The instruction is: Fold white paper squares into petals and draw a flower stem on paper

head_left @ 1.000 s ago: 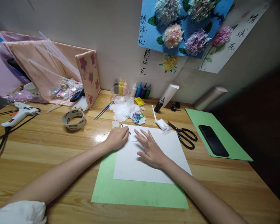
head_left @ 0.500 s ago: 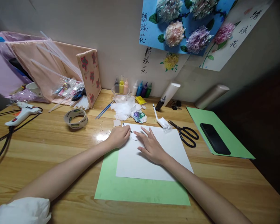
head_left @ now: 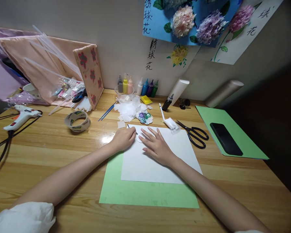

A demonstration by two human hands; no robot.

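My left hand (head_left: 123, 139) is closed in a pinch at the upper left corner of a white paper sheet (head_left: 155, 173). Held in it is a thin dark stick, like a pen or pencil (head_left: 136, 132), mostly hidden by the fingers. My right hand (head_left: 157, 147) lies with fingers spread on the sheet and holds nothing. Just left of its fingertips, partly covered, is a small white round shape (head_left: 138, 139); whether it is a loose disc or a drawn circle, I cannot tell. Under the white sheet rests a larger green sheet (head_left: 147, 195).
Black scissors (head_left: 196, 134), a small clear packet (head_left: 171, 124) and a painted flower-shaped piece (head_left: 145, 118) lie around the sheet. Tape (head_left: 77, 121) and a glue gun (head_left: 23, 118) are left. Paint bottles (head_left: 145, 87) stand behind; a phone (head_left: 225, 139) lies right.
The camera view has tilted slightly downward. My right hand's fingers have shifted a little over the sheet; my left hand keeps its pinch near the corner.
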